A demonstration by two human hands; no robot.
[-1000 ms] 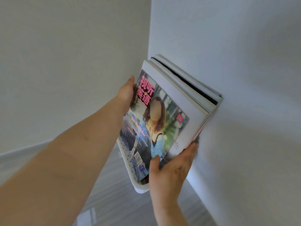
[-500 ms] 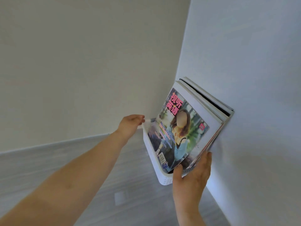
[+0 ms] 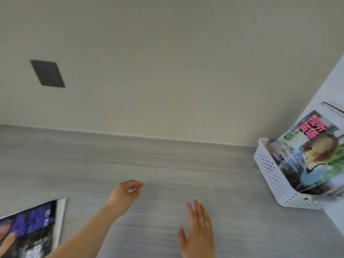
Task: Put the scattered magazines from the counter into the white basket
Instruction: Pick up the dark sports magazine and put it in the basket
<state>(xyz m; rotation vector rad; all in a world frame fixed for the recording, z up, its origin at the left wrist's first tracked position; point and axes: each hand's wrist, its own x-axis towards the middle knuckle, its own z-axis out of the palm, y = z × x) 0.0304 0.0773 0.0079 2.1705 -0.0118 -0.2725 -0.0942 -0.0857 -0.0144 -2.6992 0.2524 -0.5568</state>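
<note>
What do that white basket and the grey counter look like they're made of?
The white basket looks like moulded plastic with a matte finish: thin walls punched with even rows of round holes. The counter looks like laminate or wood-look board, matte grey with long printed grain streaks; which one is unclear.

- A wide stretch of bare grey counter (image 3: 167,164) is seen across the middle, open from the back wall (image 3: 167,71) to the near edge.
- The far right corner is taken up by the white basket (image 3: 270,175), tipped against the side wall (image 3: 335,81); its mouth is filled by upright magazines (image 3: 316,157).
- The near left is blocked by a flat magazine (image 3: 31,229) lying on the counter.
- Between that magazine and the basket, a clear lane is left, in which only the left hand (image 3: 124,194) and right hand (image 3: 199,231) are found, both empty, with fingers loose.
</note>
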